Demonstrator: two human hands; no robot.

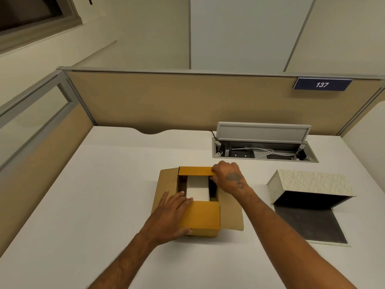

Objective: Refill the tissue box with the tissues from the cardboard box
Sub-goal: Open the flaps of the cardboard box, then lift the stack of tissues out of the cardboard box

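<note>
A brown cardboard box (204, 215) sits in the middle of the white desk with its flaps partly open. A white stack of tissues (198, 189) shows through the gap inside it. My left hand (173, 213) lies flat on the near-left side of the box, fingers spread over the near flap's edge. My right hand (229, 177) pinches the right end of the far flap. The tissue box (312, 182), cream with a leaf pattern, lies open to the right, its dark inside empty and its lid flat on the desk.
An open cable tray (264, 151) with sockets and white cables is set into the desk behind the boxes. Tan partition walls (177, 101) close the desk at the back and left. A blue plate reading 137 (321, 84) hangs at the upper right.
</note>
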